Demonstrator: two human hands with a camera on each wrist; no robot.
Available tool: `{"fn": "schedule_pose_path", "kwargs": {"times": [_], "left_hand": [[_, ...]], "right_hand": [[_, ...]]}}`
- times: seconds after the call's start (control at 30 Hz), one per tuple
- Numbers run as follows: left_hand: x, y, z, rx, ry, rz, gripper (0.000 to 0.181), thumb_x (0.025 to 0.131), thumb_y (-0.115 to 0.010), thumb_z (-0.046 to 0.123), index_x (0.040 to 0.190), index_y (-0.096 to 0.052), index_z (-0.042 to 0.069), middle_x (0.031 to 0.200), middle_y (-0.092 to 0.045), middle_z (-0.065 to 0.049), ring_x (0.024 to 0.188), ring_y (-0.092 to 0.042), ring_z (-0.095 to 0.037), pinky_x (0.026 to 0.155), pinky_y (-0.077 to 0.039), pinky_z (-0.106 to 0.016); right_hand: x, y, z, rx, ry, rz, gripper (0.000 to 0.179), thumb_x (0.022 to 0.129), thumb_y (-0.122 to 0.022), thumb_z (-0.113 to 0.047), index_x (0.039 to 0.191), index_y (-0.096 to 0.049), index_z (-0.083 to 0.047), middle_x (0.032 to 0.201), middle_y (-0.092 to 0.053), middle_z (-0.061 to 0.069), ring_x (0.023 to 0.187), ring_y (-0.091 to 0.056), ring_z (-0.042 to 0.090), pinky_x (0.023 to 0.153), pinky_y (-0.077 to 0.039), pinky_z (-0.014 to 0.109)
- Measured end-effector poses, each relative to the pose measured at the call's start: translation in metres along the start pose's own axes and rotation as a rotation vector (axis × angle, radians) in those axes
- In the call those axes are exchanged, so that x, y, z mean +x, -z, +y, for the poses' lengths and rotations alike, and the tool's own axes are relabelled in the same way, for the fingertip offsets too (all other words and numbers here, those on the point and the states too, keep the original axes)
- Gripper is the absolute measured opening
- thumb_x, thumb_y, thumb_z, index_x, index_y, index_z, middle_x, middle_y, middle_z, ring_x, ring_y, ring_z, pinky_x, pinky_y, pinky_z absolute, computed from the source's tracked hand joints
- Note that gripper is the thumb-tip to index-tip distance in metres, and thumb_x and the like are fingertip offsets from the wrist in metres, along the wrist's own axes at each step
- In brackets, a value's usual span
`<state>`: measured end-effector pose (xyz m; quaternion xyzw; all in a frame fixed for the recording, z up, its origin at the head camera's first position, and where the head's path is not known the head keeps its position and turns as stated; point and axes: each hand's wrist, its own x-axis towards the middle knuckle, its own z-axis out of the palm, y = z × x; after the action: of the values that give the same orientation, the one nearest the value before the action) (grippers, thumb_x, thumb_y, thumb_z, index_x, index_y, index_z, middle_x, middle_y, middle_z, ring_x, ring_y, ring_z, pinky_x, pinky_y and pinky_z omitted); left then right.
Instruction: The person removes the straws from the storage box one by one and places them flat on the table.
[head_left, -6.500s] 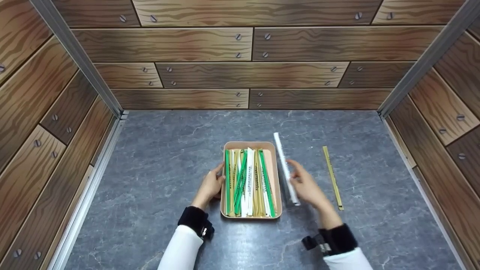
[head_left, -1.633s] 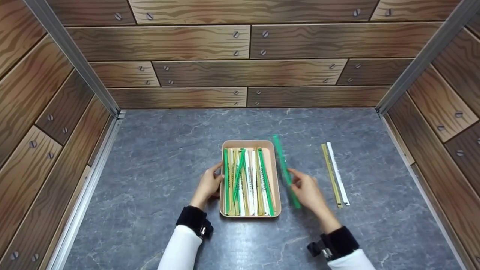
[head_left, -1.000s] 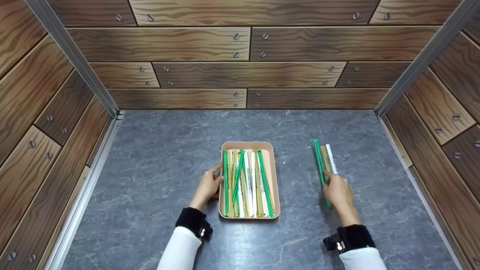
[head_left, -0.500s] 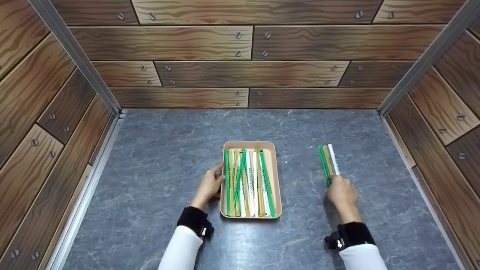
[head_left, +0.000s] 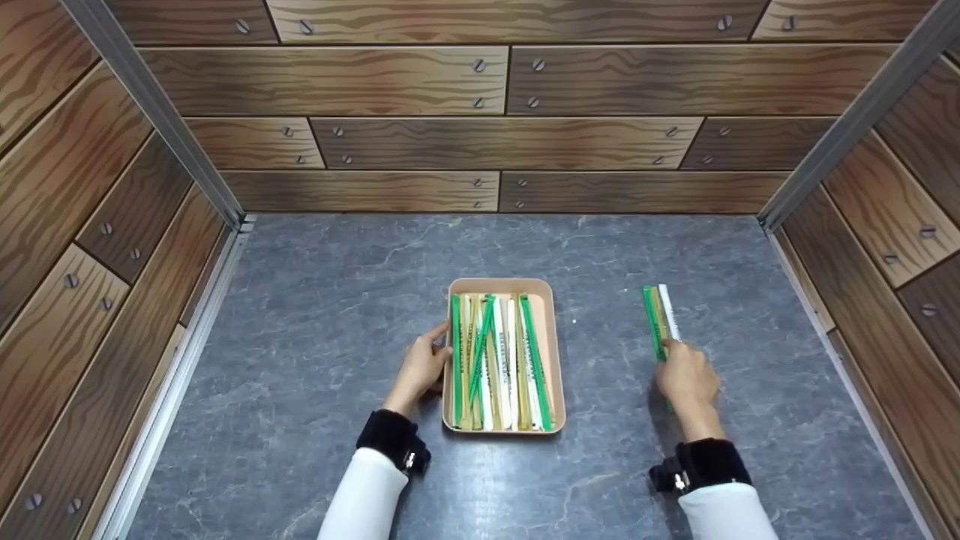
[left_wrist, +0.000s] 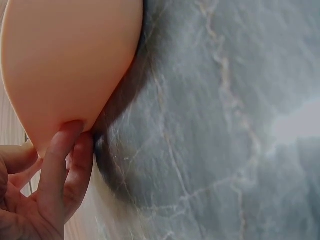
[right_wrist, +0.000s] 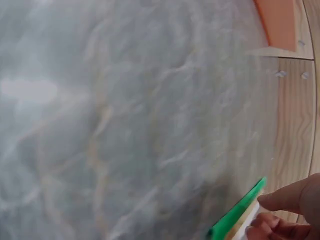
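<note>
A shallow pinkish-beige tray (head_left: 556, 360) holds several long, thin wrapped sticks (head_left: 501, 367) in green, gold and white. My left hand (head_left: 421, 366) grips the tray's left side; the left wrist view shows bent fingers (left_wrist: 56, 165) against its outer wall. To the right of the tray, my right hand (head_left: 688, 376) is over a green stick (head_left: 649, 307), a gold stick (head_left: 658, 309) and a white stick (head_left: 668, 307) lying side by side. In the right wrist view, thumb and fingers pinch this small bunch. Its near ends are mostly hidden by the hand.
Grey marbled tabletop (head_left: 330, 300) surrounds the tray and both hands. Wood-patterned panels (head_left: 405, 142) stand at the back and both sides, with metal rails (head_left: 180, 142) at the corners. A tiny white speck (head_left: 574, 321) lies between tray and right hand.
My right hand has carried a green stick from beside the tray to the right, next to the gold and white ones. The three sticks are now closer together. The left hand stays at the tray.
</note>
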<state>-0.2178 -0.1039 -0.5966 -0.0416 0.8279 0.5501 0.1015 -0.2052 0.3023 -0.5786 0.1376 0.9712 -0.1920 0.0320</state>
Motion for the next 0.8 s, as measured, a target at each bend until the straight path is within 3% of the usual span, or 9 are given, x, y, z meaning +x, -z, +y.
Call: {"fn": "schedule_pose_path", "kwargs": {"times": [0.1,0.2,0.33,0.5,0.6,0.8], "left_hand": [[0.0,0.0,-0.001,-0.014,0.007,-0.003,0.053,0.099,-0.055,0.004,0.15,-0.043,0.015,0.102,-0.068,-0.021,0.077,-0.069,-0.024,0.056,-0.057,-0.033],[-0.001,0.0,-0.001,0.01,-0.002,-0.002,0.054,0.099,-0.054,0.004,0.15,-0.042,0.015,0.11,-0.067,-0.023,0.08,-0.069,-0.024,0.056,-0.057,-0.033],[-0.002,-0.002,0.001,0.093,-0.033,0.001,0.053,0.1,-0.052,0.004,0.15,-0.041,0.014,0.132,-0.057,-0.023,0.089,-0.067,-0.023,0.064,-0.055,-0.031],[-0.003,-0.003,0.003,0.128,-0.028,0.009,0.052,0.1,-0.052,0.007,0.15,-0.041,0.016,0.147,-0.045,-0.018,0.086,-0.064,-0.024,0.07,-0.053,-0.033],[-0.002,-0.003,0.004,0.136,-0.023,0.016,0.052,0.1,-0.053,0.008,0.15,-0.041,0.018,0.146,-0.045,-0.017,0.088,-0.064,-0.026,0.075,-0.053,-0.036],[0.002,-0.002,0.004,0.17,-0.072,0.04,0.051,0.1,-0.053,0.007,0.149,-0.043,0.015,0.139,-0.051,-0.021,0.1,-0.063,-0.029,0.085,-0.051,-0.04]], "right_hand": [[-0.004,0.001,-0.014,0.05,0.067,0.073,0.038,0.088,-0.059,-0.005,0.125,-0.064,-0.003,0.106,-0.065,0.028,0.086,-0.064,0.047,0.057,-0.05,0.057],[-0.01,-0.002,-0.033,0.113,0.202,0.135,0.034,0.082,-0.061,-0.002,0.115,-0.07,0.0,0.092,-0.068,0.021,0.078,-0.065,0.039,0.06,-0.05,0.053],[-0.017,-0.009,-0.062,0.164,0.352,0.137,0.029,0.081,-0.064,0.001,0.109,-0.072,0.001,0.085,-0.068,0.013,0.075,-0.064,0.029,0.063,-0.052,0.046],[-0.027,-0.022,-0.095,0.21,0.455,0.081,0.028,0.08,-0.067,0.003,0.107,-0.073,0.001,0.085,-0.068,0.011,0.071,-0.063,0.023,0.061,-0.054,0.039],[-0.034,-0.031,-0.113,0.24,0.507,0.032,0.026,0.081,-0.067,0.005,0.106,-0.073,0.002,0.084,-0.068,0.01,0.07,-0.061,0.02,0.063,-0.054,0.036],[-0.046,-0.054,-0.144,0.269,0.602,-0.116,0.027,0.082,-0.066,0.005,0.109,-0.07,0.004,0.082,-0.067,0.008,0.065,-0.059,0.014,0.059,-0.053,0.03]]}}
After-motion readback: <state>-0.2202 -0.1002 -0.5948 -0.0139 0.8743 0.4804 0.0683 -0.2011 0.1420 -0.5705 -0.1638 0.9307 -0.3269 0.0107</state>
